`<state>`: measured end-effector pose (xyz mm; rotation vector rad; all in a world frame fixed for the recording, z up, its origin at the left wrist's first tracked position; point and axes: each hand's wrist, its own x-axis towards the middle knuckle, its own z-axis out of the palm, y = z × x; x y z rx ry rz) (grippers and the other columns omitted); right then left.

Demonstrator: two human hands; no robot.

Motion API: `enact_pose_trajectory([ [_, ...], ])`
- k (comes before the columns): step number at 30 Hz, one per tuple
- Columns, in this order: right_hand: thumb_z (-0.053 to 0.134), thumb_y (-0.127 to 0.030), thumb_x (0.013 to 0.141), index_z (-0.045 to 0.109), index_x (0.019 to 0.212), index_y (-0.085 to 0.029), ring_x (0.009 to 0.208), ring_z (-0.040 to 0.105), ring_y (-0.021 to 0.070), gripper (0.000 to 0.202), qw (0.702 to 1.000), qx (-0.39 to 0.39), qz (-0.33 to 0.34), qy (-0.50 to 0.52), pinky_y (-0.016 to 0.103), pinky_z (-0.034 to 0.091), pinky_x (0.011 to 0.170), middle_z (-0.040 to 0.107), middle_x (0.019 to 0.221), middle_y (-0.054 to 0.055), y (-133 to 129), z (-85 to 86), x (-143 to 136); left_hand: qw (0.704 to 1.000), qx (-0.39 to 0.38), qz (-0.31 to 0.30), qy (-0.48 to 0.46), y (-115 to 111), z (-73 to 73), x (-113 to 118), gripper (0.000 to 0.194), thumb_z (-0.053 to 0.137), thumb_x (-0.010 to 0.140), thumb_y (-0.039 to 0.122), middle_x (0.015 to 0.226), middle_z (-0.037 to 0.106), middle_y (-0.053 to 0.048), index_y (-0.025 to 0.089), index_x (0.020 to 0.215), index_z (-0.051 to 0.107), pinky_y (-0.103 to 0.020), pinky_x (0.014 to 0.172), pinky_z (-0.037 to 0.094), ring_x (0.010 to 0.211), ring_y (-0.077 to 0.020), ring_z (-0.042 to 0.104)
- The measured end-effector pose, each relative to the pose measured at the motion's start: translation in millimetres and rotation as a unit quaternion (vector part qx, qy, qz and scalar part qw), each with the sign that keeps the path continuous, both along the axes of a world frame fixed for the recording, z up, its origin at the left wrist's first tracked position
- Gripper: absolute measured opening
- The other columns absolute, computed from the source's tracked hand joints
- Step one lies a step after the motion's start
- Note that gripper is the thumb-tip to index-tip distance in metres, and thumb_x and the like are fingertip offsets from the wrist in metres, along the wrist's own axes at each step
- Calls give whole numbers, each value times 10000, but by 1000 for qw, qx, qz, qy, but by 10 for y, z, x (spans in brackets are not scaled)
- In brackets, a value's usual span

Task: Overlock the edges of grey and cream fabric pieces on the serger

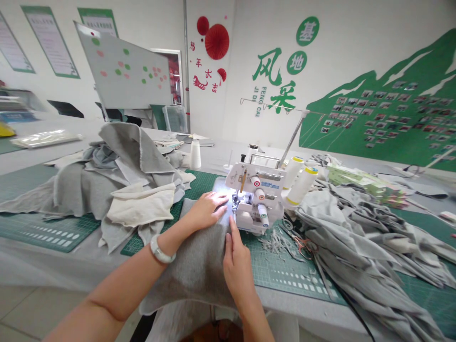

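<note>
A grey fabric piece [199, 256] runs from my lap over the table edge to a white overlock sewing machine [254, 194], whose lamp lights the needle area. My left hand [208, 209] lies flat on the fabric, fingers stretched towards the presser foot; a pale bangle [162, 249] circles that wrist. At the fabric's right edge, just below the foot, is my right hand [237, 256]. Its index finger points forward along the edge, the thumb is beside it, and the other fingers are curled out of sight. It appears to grip the edge.
Grey fabric pieces [78, 175] are heaped on the left with a cream piece [140, 204]; more grey fabric [356, 237] lies on the right. Scissors [301, 240] and fabric trimmings [278, 242] rest on the green cutting mat [285, 270]. Thread cones [301, 187] stand behind the machine.
</note>
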<state>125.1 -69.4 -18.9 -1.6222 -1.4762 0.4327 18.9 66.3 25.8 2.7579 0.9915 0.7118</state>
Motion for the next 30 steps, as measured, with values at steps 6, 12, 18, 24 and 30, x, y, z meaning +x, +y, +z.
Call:
enact_pose_trajectory([
  [6,246,-247,987,367,1461,-79,882,712,233,517,1000,3,5,-8,309,510,808,733,960,168,30,-8,-13,999,5,-24,-30,-172,53,27,304,437,948,247,1203,664,-82,172,1120,676,-394,1012,422,1136,-222,588],
  [12,233,-244,991,362,1463,-75,848,717,231,517,1000,4,19,-16,301,513,793,740,911,167,48,8,-43,999,-23,-30,-32,-100,-47,4,325,456,935,237,1305,609,-72,202,1199,644,-419,1077,366,1226,-215,542],
  [18,240,-244,985,375,1456,-74,768,717,229,519,999,7,16,-32,278,517,712,740,874,168,45,20,-54,997,-39,-59,-26,108,-85,-27,354,459,933,246,1339,580,-78,201,1250,611,-423,1115,323,1273,-214,503],
  [24,246,-206,967,351,1468,-80,775,714,226,527,999,-10,21,-31,272,515,689,739,882,166,48,32,-69,999,-31,-26,6,73,-19,9,351,411,941,201,1327,593,-62,215,1231,608,-481,1140,255,1278,-218,491],
  [30,261,-195,959,337,1476,-98,861,714,220,531,999,1,33,-10,276,519,749,736,966,165,51,15,-59,1000,-4,-17,13,-167,-5,23,374,342,973,239,1309,602,-86,193,1228,612,-435,1115,308,1239,-212,523],
])
